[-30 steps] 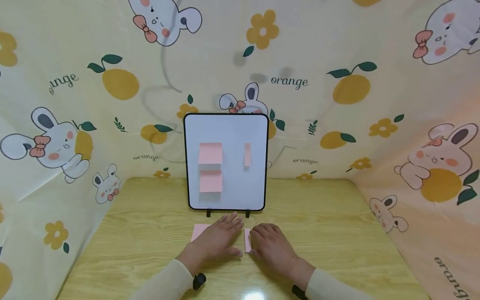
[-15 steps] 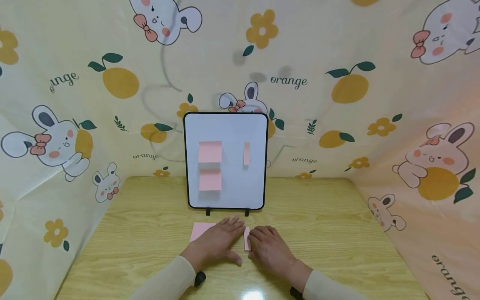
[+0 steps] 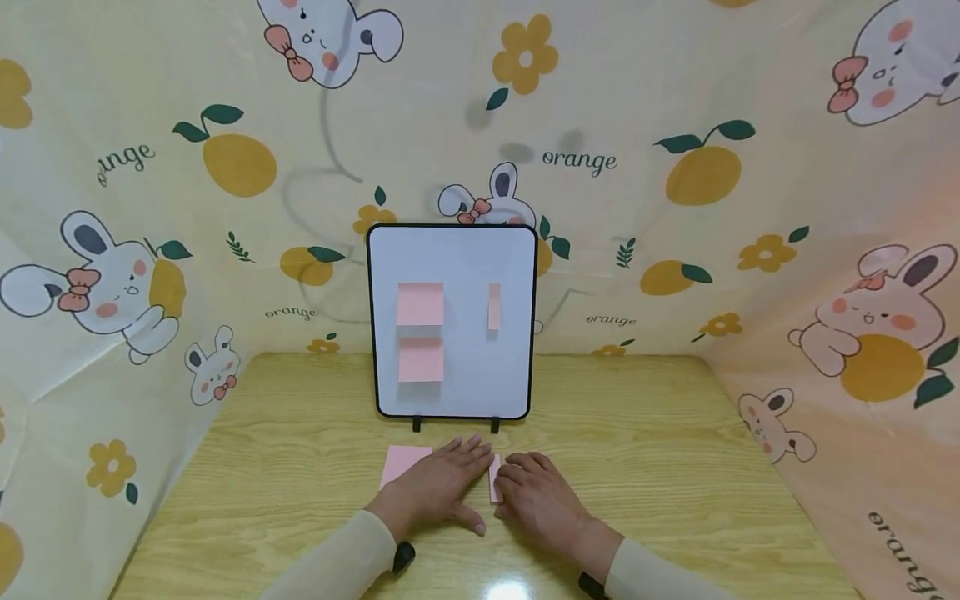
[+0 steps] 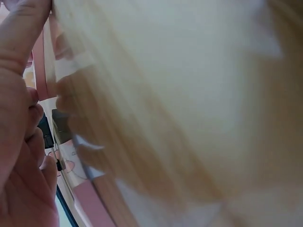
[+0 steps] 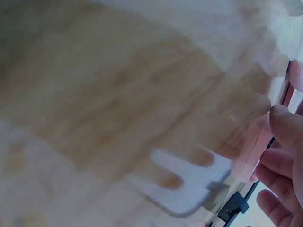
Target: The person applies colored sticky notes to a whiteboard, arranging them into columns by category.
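Observation:
On the table lies a narrow pink sticky-note pad, between the two hands. My left hand lies palm down with straight fingers, its fingertips at the pad's upper left edge. It partly covers a wider pink sticky-note pad. My right hand has curled fingers and holds the narrow pad at its right side, thumb by the near end. In the right wrist view, the thumb is close to a pink edge. Behind stands a whiteboard bearing two square pink notes and one narrow pink note.
The whiteboard rests on two small black feet. The wood-grain table is glossy and reflects the hands. A printed cloth with rabbits and oranges encloses the back and sides.
My left hand has shifted slightly right and nearer, showing more of the wider pad. The right hand's fingers have shifted slightly at the narrow pad. The board's notes stay put.

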Available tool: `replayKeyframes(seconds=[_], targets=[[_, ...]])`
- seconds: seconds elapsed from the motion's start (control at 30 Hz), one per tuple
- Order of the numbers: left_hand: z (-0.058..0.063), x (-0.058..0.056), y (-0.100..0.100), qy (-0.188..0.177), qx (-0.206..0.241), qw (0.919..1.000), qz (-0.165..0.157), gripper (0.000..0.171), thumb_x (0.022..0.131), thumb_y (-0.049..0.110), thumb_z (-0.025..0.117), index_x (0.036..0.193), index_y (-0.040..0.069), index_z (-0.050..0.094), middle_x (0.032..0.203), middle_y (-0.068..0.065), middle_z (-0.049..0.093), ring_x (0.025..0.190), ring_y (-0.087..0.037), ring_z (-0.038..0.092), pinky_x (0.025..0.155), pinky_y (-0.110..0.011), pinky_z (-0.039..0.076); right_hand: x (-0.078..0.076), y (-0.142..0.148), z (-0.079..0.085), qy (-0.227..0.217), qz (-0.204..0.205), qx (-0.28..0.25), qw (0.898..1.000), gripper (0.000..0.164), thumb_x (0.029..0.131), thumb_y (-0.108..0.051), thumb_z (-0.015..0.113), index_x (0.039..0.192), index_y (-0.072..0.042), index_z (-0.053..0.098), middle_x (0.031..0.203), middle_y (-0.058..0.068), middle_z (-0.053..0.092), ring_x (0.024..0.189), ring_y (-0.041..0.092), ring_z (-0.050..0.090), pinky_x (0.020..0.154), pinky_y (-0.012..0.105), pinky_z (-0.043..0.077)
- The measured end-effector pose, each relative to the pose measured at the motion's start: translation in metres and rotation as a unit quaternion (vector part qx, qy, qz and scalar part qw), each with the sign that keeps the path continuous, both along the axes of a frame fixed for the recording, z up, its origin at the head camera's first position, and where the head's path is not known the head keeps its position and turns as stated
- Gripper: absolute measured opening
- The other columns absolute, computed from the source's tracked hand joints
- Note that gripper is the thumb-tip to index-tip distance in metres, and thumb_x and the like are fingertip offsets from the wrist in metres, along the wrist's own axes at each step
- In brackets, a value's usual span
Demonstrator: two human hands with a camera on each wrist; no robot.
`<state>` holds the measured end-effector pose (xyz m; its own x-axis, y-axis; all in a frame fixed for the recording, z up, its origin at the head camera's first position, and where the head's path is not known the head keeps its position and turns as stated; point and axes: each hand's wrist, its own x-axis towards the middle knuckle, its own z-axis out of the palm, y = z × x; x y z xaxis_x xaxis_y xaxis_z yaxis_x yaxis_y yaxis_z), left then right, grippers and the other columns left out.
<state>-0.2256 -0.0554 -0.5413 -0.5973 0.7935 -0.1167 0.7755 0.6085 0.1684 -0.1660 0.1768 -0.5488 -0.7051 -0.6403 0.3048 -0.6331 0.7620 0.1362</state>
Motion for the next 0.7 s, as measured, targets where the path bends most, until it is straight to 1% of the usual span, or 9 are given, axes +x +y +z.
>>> replayKeyframes(seconds=[0.2, 0.43, 0.53, 0.7], targets=[[-0.0013, -0.0015, 0.0018, 0.000, 0.004, 1.0000, -0.002, 0.116, 0.080, 0.084, 0.061, 0.167, 0.013, 0.033, 0.174, -0.002, 0.030, 0.164, -0.021, 0.017, 0.134, -0.041, 0.019, -0.0030, -0.0025, 0.0021, -0.012, -0.014, -0.011, 1.000, 0.024, 0.095, -0.042, 0.077, 0.096, -0.019, 0.074, 0.113, -0.005, 0.076, 0.119, 0.019, 0.063, 0.103, 0.042, 0.053], [-0.0005, -0.0017, 0.0018, -0.003, 0.001, 1.0000, 0.000, 0.116, 0.080, 0.084, 0.063, 0.167, 0.014, 0.033, 0.174, -0.002, 0.030, 0.164, -0.021, 0.017, 0.134, -0.041, 0.018, -0.0051, -0.0052, 0.0028, -0.018, -0.016, -0.032, 0.999, 0.017, 0.094, -0.037, 0.079, 0.089, -0.022, 0.074, 0.105, -0.008, 0.077, 0.113, 0.016, 0.064, 0.096, 0.040, 0.054], [-0.0009, -0.0019, 0.0014, -0.007, 0.003, 1.0000, 0.003, 0.116, 0.080, 0.083, 0.064, 0.167, 0.014, 0.033, 0.174, -0.002, 0.030, 0.164, -0.021, 0.017, 0.134, -0.041, 0.018, -0.0052, -0.0057, 0.0040, -0.022, -0.018, -0.033, 0.999, 0.016, 0.096, -0.036, 0.077, 0.092, -0.020, 0.076, 0.106, -0.008, 0.078, 0.113, 0.016, 0.064, 0.097, 0.041, 0.055], [-0.0010, -0.0029, 0.0000, -0.020, 0.005, 0.9998, 0.006, 0.115, 0.080, 0.083, 0.064, 0.167, 0.015, 0.031, 0.174, -0.001, 0.029, 0.164, -0.021, 0.017, 0.135, -0.041, 0.018, -0.0065, -0.0044, 0.0049, -0.035, -0.013, -0.034, 0.999, 0.019, 0.100, -0.035, 0.074, 0.099, -0.017, 0.081, 0.109, -0.006, 0.079, 0.114, 0.017, 0.065, 0.099, 0.042, 0.054]])
